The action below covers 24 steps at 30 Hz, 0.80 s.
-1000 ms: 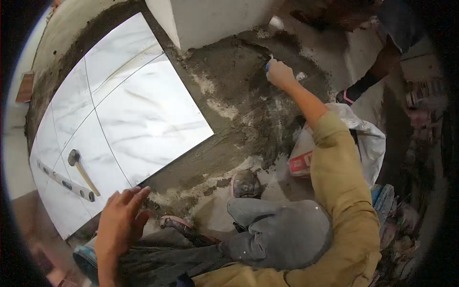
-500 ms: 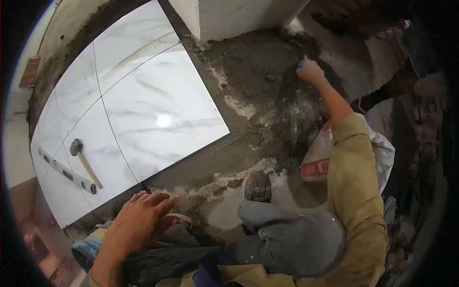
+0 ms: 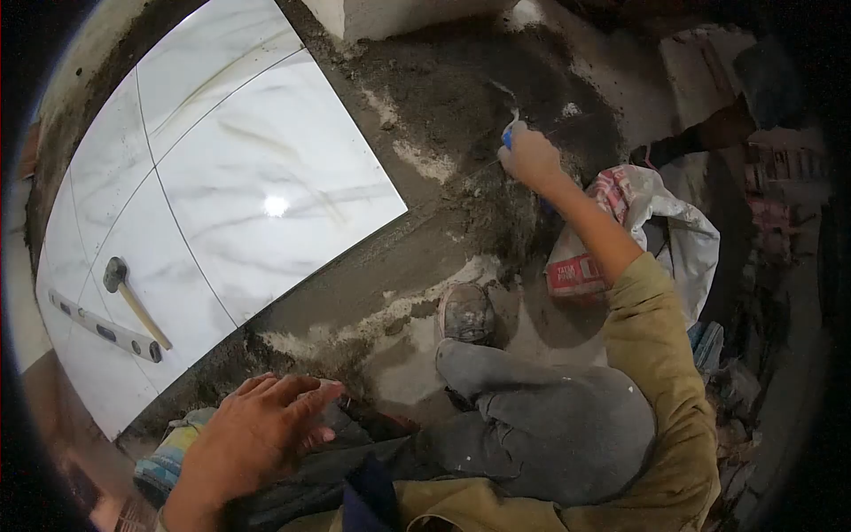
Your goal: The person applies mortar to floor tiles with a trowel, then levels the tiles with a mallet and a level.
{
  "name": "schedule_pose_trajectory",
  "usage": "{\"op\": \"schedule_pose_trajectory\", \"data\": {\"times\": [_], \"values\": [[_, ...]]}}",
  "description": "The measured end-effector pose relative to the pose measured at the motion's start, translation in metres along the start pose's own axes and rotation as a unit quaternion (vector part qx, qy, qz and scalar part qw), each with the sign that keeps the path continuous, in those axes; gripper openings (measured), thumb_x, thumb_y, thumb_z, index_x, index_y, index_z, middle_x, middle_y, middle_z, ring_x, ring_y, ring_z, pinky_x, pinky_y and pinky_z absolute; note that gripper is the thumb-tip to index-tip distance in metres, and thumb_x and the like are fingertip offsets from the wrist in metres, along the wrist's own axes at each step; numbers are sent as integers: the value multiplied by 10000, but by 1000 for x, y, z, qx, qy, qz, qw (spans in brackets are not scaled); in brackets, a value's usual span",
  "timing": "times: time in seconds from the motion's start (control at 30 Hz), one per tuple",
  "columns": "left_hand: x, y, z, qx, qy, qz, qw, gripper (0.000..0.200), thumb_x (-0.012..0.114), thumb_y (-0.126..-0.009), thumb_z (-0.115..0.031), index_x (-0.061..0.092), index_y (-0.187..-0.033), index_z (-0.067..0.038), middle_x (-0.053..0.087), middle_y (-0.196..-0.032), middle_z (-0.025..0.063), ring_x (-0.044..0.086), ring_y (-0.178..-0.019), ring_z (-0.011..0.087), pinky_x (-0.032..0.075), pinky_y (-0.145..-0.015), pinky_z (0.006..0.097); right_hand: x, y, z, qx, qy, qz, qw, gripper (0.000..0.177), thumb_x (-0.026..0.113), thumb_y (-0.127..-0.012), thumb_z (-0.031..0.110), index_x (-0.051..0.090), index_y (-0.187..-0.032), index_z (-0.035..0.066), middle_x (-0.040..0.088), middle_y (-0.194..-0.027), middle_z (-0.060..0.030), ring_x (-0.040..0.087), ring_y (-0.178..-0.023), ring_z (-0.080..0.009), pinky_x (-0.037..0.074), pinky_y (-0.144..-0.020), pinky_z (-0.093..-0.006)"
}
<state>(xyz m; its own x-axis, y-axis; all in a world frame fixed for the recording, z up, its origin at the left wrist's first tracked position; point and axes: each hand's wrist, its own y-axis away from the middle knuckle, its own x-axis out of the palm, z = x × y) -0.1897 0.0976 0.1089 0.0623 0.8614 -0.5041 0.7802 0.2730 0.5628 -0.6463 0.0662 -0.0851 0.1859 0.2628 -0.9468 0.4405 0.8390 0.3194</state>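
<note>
My right hand [image 3: 532,161] is closed round the blue handle of a trowel [image 3: 510,133]. The trowel's blade is hard to make out against the dark mortar [image 3: 452,97] it hovers over or touches. At the lower left, my left hand [image 3: 261,430] hangs over my leg with its fingers apart and nothing in them. Beyond it lie white marbled tiles [image 3: 292,168], and a mallet [image 3: 135,301] and a spirit level [image 3: 105,331] rest on them.
A white and red sack [image 3: 576,273] stands open beside my right forearm. At the top, a pale block or wall base [image 3: 399,16] borders the mortar. Part of another person [image 3: 709,133] shows at the upper right. My shoe [image 3: 467,315] is on the floor.
My right hand has moved left across the mortar with the trowel. The view has shifted, so the tiles and tools appear further left. My left hand remains open.
</note>
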Motion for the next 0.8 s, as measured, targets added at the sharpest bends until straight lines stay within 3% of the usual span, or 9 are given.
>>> {"op": "schedule_pose_trajectory", "data": {"times": [0.1,0.23,0.3,0.43,0.6,0.7,0.8], "values": [[-1,4,0,5,2,13,1000,450,630,-923,-272,514,-1338,-140,614,-1213,116,603,-1061,330,465,-964,455,14,19,8,-15,-2,-7,1000,401,613,-846,268,512,-1104,-21,657,-970,-296,636,-949,-480,501,-842,-537],[-1,11,0,-18,-4,-8,1000,470,678,-859,-277,586,-1290,-113,634,-1163,126,604,-1024,335,487,-907,434,22,43,24,-38,-32,34,998,416,600,-850,279,503,-1097,-40,648,-963,-320,625,-954,-488,488,-847,-549],[1,14,-1,-26,-9,-6,1000,474,678,-858,-273,583,-1293,-114,633,-1153,128,603,-1014,336,489,-899,437,24,53,34,-11,-54,103,993,462,621,-848,296,488,-1119,-54,650,-1023,-310,638,-980,-466,495,-882,-528],[5,16,-1,-18,-17,-21,999,477,672,-863,-272,576,-1301,-112,633,-1127,130,600,-1001,334,492,-886,437,38,69,34,-22,-90,114,989,485,610,-841,309,487,-1123,-66,645,-1025,-319,631,-979,-479,489,-891,-523],[5,14,-4,-24,-11,-20,999,484,674,-860,-268,572,-1306,-111,632,-1122,131,598,-1010,334,492,-888,436,54,83,32,-44,-145,97,984,491,602,-844,333,497,-1065,-93,632,-907,-347,617,-908,-512,486,-814,-535],[2,13,-8,-33,-12,-11,999,483,677,-856,-262,573,-1302,-109,631,-1127,131,599,-1024,337,492,-892,437,51,85,34,-54,-146,156,975,499,597,-841,325,502,-1087,-98,635,-965,-353,622,-945,-514,498,-841,-539],[1,13,-11,-44,-19,-9,999,479,679,-853,-255,576,-1296,-106,629,-1128,131,598,-1039,342,489,-901,440,50,92,39,-57,-176,127,975,527,602,-841,341,498,-1092,-111,636,-960,-350,618,-950,-518,499,-856,-529]]}}
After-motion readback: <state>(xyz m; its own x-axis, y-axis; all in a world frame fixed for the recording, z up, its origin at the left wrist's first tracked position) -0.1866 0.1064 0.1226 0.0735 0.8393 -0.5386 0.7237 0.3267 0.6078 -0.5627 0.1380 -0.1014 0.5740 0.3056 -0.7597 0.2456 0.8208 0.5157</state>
